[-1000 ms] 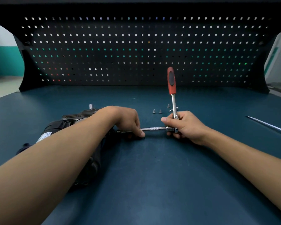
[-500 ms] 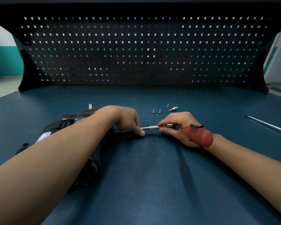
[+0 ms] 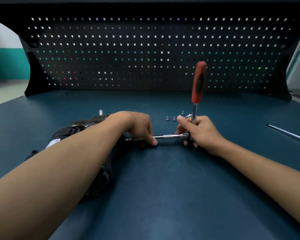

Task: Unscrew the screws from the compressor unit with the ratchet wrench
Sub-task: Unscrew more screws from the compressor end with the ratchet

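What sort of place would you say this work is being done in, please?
Most likely a workshop or assembly bench: a dark perforated pegboard backs the blue-green bench top, a black compressor unit lies on it, and loose screws sit near a red-handled ratchet wrench.

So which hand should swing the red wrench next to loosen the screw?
The right hand, probably. It grips the ratchet wrench by its shaft, handle upright. The left hand pinches the extension bar beside the compressor unit, steadying it.
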The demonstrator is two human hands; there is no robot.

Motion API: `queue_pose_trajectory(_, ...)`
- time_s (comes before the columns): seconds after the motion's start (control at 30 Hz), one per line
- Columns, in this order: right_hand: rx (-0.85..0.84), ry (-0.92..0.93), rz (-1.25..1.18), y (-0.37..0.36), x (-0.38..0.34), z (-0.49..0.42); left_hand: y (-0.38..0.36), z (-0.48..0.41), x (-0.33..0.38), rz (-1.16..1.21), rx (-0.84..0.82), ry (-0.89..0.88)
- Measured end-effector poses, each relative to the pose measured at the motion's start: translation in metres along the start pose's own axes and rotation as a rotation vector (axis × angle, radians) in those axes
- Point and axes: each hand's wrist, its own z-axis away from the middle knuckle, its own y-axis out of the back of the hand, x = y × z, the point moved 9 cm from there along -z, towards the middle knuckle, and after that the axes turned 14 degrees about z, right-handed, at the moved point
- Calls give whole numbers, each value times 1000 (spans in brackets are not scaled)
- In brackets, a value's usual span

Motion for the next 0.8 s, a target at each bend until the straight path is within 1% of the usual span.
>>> queue_pose_trajectory(0.1, 7, -132, -89, -4, 8, 0, 1, 1, 0, 6, 7, -6)
queue_pose_trajectory(0.27, -50, -271, -167, -8, 15, 1, 0, 2, 2, 30, -21, -17)
queue_pose_trajectory(0.37, -92, -316, -185, -10, 16, 2, 1, 3, 3, 21, -19, -18)
queue_pose_trajectory(0.53, -142, -339, -211, -15, 15, 3, 2, 3, 0, 27, -13, -7)
queue_pose_trajectory(0.67, -140, -339, -218, -15, 15, 3, 1, 3, -1, 33, -14, -2)
queue_pose_trajectory(0.73, -132, -305, -215, -15, 14, 4, 1, 3, 0, 28, -13, -4)
queue_pose_trajectory(0.8, -124, -230, -207, -14, 9, 5, 0, 3, 0, 25, -14, -5)
